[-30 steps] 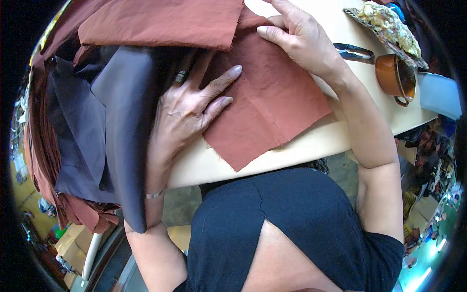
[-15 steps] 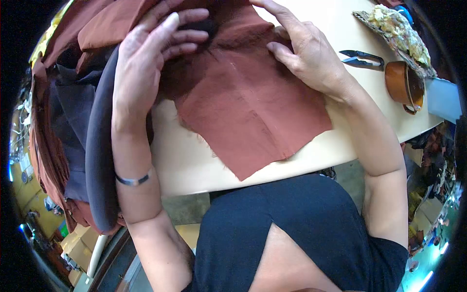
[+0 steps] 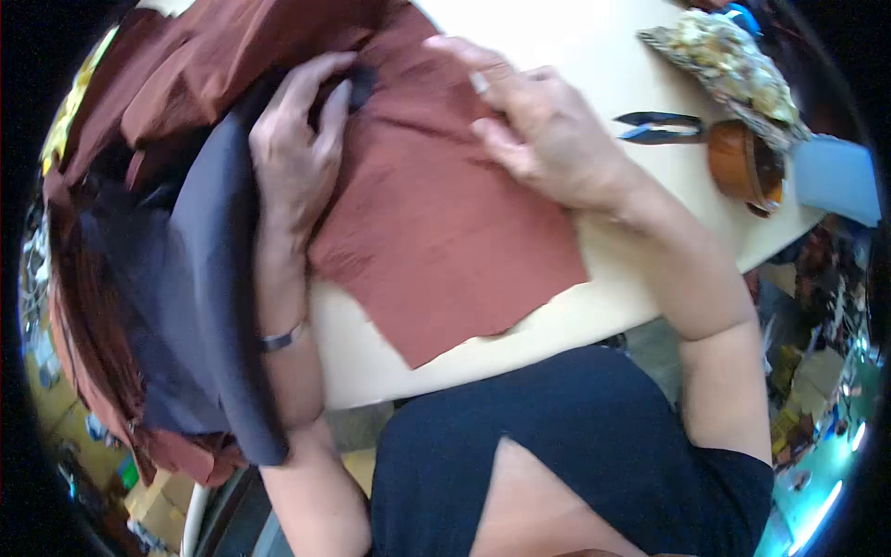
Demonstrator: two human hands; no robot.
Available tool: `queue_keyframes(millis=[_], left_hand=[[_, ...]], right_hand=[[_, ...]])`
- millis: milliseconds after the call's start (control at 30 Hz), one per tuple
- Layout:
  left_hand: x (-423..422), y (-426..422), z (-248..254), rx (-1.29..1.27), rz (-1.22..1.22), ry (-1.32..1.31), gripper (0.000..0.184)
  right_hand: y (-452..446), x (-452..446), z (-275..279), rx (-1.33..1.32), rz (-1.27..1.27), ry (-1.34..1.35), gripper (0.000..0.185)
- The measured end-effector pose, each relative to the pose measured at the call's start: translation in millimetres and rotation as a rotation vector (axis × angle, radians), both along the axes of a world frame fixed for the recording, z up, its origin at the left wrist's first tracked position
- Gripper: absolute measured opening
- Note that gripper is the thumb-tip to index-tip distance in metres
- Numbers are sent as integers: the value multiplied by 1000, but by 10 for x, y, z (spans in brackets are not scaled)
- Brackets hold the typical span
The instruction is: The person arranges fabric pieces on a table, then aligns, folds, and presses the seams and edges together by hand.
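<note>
At nine o'clock, dark cloth (image 3: 209, 278) lies against your left forearm (image 3: 295, 376); a swing of that arm could snag it and tug the work crooked. Toward half past ten, your left hand (image 3: 295, 153) curls narrow beside a dark fold (image 3: 363, 90); blur hides whether it grips. Dial centre, the rust-red panel (image 3: 436, 260) lies on the table (image 3: 622, 302). Toward one, your right hand (image 3: 529, 130) touches it, fingers loosely spread, so light pressure might let it slip.
</note>
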State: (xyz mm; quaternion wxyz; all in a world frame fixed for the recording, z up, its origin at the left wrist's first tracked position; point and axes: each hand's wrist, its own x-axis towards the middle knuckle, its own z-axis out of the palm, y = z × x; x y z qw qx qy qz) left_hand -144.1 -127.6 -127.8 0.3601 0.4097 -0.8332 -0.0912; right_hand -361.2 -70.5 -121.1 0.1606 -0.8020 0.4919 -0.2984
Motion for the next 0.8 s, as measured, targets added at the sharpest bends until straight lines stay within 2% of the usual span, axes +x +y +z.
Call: queue_keyframes(millis=[33,67,133,167,233,367,433,533,633,800], left_hand=[[6,-1,-37,-167,-21,-91,22],[3,42,32,-238,-36,-211,22],[69,160,64,-217,93,-459,26],[120,210,35,-94,113,-496,29],[192,254,-40,-62,82,-527,30],[197,292,85,240,155,-429,36],[225,276,87,301,173,-408,36],[170,312,185,306,142,-314,34],[344,235,40,409,171,-215,30],[340,246,131,381,134,-205,27]], right_hand=[[-9,1,-39,-102,10,-14,61],[39,-12,-67,-61,0,0,66],[170,-35,96,76,3,80,72],[227,-53,216,88,41,141,69],[364,-195,413,-143,-5,169,63],[775,-849,892,-272,-326,230,43],[1088,-1107,1054,-225,-609,224,43],[1385,-1558,1043,-98,-713,490,43],[1362,-1735,851,-47,-626,683,48],[1264,-1901,626,23,-626,776,52]])
